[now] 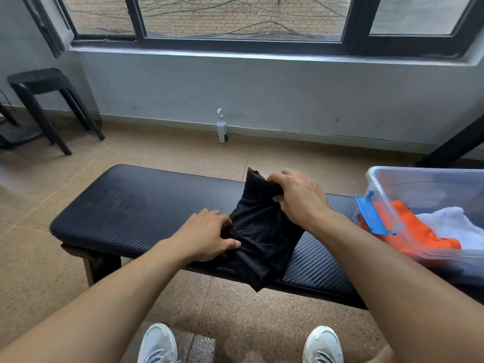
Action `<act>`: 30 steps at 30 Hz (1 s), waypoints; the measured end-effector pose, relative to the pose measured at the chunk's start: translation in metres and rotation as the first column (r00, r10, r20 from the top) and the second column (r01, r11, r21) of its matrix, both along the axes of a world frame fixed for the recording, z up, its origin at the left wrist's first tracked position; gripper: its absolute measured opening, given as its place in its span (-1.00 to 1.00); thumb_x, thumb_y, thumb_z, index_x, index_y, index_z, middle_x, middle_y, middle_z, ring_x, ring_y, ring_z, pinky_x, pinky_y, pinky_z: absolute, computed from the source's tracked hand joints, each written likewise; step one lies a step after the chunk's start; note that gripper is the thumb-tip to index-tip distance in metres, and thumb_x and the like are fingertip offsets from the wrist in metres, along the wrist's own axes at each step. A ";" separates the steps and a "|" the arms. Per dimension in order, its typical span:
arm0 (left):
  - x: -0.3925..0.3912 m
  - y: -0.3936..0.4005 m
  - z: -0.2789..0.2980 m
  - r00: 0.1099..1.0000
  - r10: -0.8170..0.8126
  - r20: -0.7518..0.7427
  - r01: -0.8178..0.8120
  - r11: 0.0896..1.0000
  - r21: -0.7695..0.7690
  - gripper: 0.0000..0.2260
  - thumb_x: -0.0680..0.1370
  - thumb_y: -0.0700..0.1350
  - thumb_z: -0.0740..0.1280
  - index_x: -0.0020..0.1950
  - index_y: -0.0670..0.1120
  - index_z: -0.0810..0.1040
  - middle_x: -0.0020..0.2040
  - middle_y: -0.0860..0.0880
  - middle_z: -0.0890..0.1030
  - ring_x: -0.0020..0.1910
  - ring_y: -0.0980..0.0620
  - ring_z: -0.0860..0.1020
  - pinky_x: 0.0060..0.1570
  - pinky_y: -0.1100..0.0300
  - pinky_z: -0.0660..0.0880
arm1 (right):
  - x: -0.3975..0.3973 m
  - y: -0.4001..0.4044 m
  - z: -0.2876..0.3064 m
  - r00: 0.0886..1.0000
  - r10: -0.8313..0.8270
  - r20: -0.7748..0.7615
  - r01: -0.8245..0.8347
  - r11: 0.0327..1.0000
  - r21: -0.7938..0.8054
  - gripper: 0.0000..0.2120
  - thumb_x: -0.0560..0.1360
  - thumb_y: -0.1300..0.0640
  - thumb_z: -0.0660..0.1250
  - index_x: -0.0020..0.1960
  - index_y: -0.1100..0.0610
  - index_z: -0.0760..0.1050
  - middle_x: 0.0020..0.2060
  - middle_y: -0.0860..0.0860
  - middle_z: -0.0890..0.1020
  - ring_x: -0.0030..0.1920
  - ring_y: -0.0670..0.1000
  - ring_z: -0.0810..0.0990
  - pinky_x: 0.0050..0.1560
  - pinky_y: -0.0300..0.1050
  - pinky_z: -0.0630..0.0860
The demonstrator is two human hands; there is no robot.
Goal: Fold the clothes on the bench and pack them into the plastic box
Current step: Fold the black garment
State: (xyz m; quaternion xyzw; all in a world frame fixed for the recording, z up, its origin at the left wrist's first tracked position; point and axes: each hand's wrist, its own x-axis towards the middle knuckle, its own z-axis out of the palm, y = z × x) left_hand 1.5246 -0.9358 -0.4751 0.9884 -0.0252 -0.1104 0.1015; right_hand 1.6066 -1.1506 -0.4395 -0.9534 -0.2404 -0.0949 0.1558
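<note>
Black mesh garment [262, 237] bunched mid-bench [136, 205], near corner hanging over the front edge, left hand [207, 235] pinching its 9 o'clock edge, right hand [298, 197] gripping its 12 o'clock end, box [377, 184] at 3 o'clock holding orange cloth [408, 226] and white cloth [455, 224]

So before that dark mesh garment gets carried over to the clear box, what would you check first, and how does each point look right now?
1. Right hand grips the black mesh garment at its far end: ok.
2. Left hand holds the garment's near side: ok.
3. Garment folded flat and neat: not ok, it is bunched and hangs over the front edge of the black padded bench.
4. Clear plastic box with blue latch open at the top: ok, no lid on it.
5. Room left in the box beside the orange garment and white garment: cannot tell, much of the box is out of frame.
</note>
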 end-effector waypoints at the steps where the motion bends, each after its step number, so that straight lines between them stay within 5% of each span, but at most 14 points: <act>1: 0.000 0.002 -0.001 1.000 0.009 -0.015 -0.010 0.999 -0.031 -0.39 0.49 0.32 0.36 0.45 0.05 0.42 0.30 0.04 0.51 0.31 0.00 0.42 0.32 0.03 0.37 | 0.001 -0.001 -0.001 1.000 0.014 0.026 -0.014 1.000 0.012 -0.69 0.56 0.19 0.34 0.22 -0.14 0.54 -0.04 -0.09 0.56 -0.03 0.02 0.54 -0.12 -0.04 0.49; 10: 0.008 0.016 -0.012 0.961 0.239 -0.141 -0.260 0.952 -0.162 -0.41 0.42 0.27 0.46 0.42 0.19 0.48 0.14 -0.01 0.67 0.19 -0.05 0.59 0.13 0.06 0.52 | -0.026 0.016 0.007 0.976 0.191 0.103 -0.184 0.980 -0.072 -0.71 0.60 0.13 0.31 0.25 -0.15 0.56 -0.03 -0.06 0.50 -0.07 -0.02 0.49 -0.18 -0.09 0.44; 14: 0.010 0.033 -0.006 0.925 0.336 -0.179 -0.374 0.891 -0.257 -0.66 0.53 -0.02 0.41 0.31 0.10 0.59 0.22 -0.03 0.66 0.20 -0.05 0.59 0.24 0.07 0.50 | -0.047 0.020 0.005 0.944 0.279 -0.178 -0.313 0.926 -0.210 -0.64 0.51 0.01 0.44 0.27 -0.22 0.51 0.02 -0.15 0.50 0.09 -0.04 0.53 0.03 0.01 0.56; 17: 0.011 0.038 -0.007 0.893 0.434 -0.121 -0.447 0.818 -0.362 -0.83 0.60 0.05 0.28 0.13 0.11 0.61 0.14 0.00 0.67 0.17 -0.05 0.59 0.25 0.01 0.49 | -0.054 0.017 0.013 0.782 0.356 -0.511 -0.441 0.896 -0.049 -0.67 0.46 -0.12 0.49 0.21 -0.16 0.58 -0.09 -0.18 0.63 -0.11 -0.17 0.57 -0.05 -0.13 0.56; 19: 0.010 0.033 -0.005 0.896 0.430 -0.113 -0.435 0.793 -0.426 -0.67 0.56 0.29 0.27 0.07 0.09 0.63 0.07 0.05 0.67 0.12 -0.01 0.60 0.25 -0.03 0.49 | -0.050 0.012 0.015 0.745 0.345 -0.571 -0.365 0.927 0.084 -0.76 0.49 -0.09 0.48 0.14 -0.12 0.63 -0.16 -0.15 0.66 -0.18 -0.18 0.59 -0.10 -0.20 0.53; 21: 0.006 0.025 -0.003 0.906 0.404 -0.127 -0.414 0.786 -0.459 -0.56 0.46 0.40 0.34 0.04 0.08 0.64 0.03 0.10 0.65 0.07 0.06 0.59 0.22 0.02 0.50 | -0.036 0.004 0.011 0.844 0.229 -0.486 -0.183 0.973 0.141 -0.84 0.51 -0.04 0.47 0.08 -0.10 0.63 -0.15 -0.13 0.65 -0.15 -0.14 0.61 -0.10 -0.16 0.52; 25: 0.005 0.011 -0.004 0.920 0.381 -0.090 -0.378 0.806 -0.456 -0.73 0.47 0.22 0.47 -0.12 0.04 0.58 -0.11 0.07 0.65 -0.04 0.04 0.61 0.08 0.06 0.55 | -0.016 -0.009 -0.008 0.847 -0.041 -0.530 0.125 0.984 0.125 -0.66 0.48 -0.13 0.49 0.18 -0.03 0.56 0.01 -0.08 0.62 -0.02 -0.04 0.60 -0.08 -0.14 0.46; 30: 0.004 0.000 0.021 0.882 0.467 -0.067 -0.388 0.639 -0.664 -0.74 0.53 0.02 0.46 -0.23 -0.12 0.56 -0.31 0.01 0.55 -0.29 0.05 0.46 -0.24 0.14 0.37 | -0.011 -0.013 -0.018 0.737 -0.054 -0.674 0.045 0.999 -0.031 -0.31 0.39 -0.29 0.49 0.42 0.00 0.47 0.30 0.03 0.57 0.26 0.08 0.55 0.25 -0.06 0.48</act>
